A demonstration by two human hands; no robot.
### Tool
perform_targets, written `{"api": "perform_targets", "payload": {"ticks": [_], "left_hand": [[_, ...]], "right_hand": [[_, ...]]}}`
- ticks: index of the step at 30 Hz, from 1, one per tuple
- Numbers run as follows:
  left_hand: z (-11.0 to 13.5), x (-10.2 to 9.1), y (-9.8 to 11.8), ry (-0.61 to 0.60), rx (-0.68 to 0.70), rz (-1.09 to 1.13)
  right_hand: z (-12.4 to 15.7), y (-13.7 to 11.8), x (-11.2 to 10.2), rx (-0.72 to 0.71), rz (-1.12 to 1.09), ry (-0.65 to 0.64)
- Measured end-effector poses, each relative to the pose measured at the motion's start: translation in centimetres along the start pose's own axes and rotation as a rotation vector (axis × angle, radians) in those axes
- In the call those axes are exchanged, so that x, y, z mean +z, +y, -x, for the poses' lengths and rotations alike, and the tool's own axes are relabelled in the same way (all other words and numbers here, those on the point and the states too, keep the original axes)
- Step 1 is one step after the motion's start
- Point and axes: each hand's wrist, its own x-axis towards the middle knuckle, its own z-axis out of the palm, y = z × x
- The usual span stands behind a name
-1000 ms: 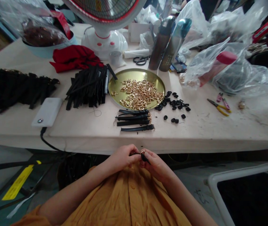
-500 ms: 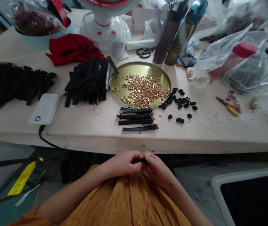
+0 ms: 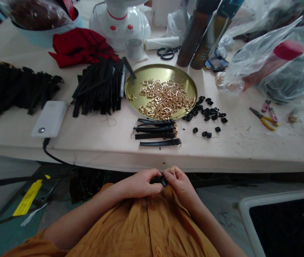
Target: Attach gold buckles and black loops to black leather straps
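Observation:
My left hand (image 3: pixel 141 183) and my right hand (image 3: pixel 181 185) meet in my lap, below the table edge. Both pinch a short black strap (image 3: pixel 160 179) between their fingertips. Straight ahead on the table (image 3: pixel 109 150) lie several black straps with gold buckles (image 3: pixel 158 132) in a row. Behind them a round gold tray (image 3: pixel 138 84) holds a heap of gold buckles (image 3: pixel 165 99). Small black loops (image 3: pixel 207 114) are scattered to its right. A pile of plain black straps (image 3: pixel 101 89) lies left of the tray.
A white power bank (image 3: pixel 49 119) with a cable sits near the front left, beside a long heap of black straps (image 3: pixel 10 89). Yellow pliers (image 3: pixel 263 119), clear plastic bags (image 3: pixel 269 67), two bottles (image 3: pixel 202 32), scissors (image 3: pixel 167 53), a red cloth (image 3: pixel 79 46) and a fan base (image 3: pixel 119 21) crowd the back.
My view has tipped downward, so the table sits higher in frame. My hands stay together in my lap, fingers shifting on the black strap.

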Motion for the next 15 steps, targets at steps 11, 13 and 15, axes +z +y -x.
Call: {"api": "perform_targets", "payload": {"ticks": [11,13,15], "left_hand": [[-0.3,0.6,-1.6,-0.006,-0.024,0.150],[-0.1,0.6,-1.8,-0.028,-0.039,0.181],[-0.1,0.6,-1.9,-0.055,-0.053,0.260]], "right_hand": [[0.8,-0.3,-0.4,0.062,0.077,-0.127],[1.2,-0.3,-0.6,0.075,0.125,-0.184],[1.4,0.0,-0.7,0.030,0.206,-0.163]]}}
